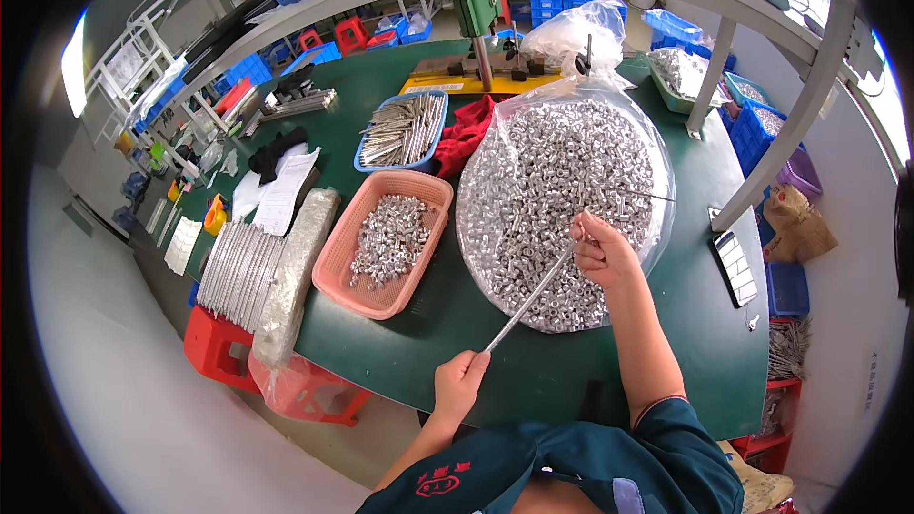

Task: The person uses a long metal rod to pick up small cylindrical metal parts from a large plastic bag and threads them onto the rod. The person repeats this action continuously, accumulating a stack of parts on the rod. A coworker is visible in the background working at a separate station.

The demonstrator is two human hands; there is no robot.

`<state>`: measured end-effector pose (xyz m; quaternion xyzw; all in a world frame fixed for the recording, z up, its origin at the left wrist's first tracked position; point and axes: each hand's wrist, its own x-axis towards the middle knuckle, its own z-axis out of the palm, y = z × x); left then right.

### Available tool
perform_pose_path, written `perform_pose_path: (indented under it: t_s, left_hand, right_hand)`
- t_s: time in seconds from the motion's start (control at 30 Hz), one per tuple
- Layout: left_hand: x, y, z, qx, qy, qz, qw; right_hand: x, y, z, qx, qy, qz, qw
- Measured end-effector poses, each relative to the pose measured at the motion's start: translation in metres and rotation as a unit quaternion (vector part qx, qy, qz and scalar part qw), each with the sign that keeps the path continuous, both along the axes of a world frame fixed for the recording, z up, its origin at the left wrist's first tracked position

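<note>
A slim silvery metal rod slants up to the right over the table. Its lower end is gripped in my closed left hand. At its upper end my right hand is closed, fingers pinched around the tip; whether a small part sits in them is hidden. Below the right hand lies a large clear plastic bag, spread open and heaped with small silvery metal sleeves. A pink basket left of the bag holds more such sleeves.
Behind the pink basket stands a blue tray of metal rods, beside a red cloth. Rods lie stacked at the table's left edge. A shelf post rises at the right, near a phone. Red stools stand lower left.
</note>
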<state>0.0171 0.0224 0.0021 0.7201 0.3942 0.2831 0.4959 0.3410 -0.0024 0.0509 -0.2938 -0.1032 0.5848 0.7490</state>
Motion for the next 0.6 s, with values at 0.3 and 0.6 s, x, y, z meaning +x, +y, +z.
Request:
perform_pose_path:
  t_s: [0.3,0.6]
  left_hand:
    - [0.0,0.0,0.001,0.006,0.001,0.008,1.0]
    - [-0.001,0.002,-0.005,0.008,0.001,0.003,1.0]
  right_hand:
    - [-0.006,0.0,0.008,-0.058,-0.027,0.028,0.998]
    - [-0.007,-0.005,0.016,-0.053,-0.164,0.054,0.984]
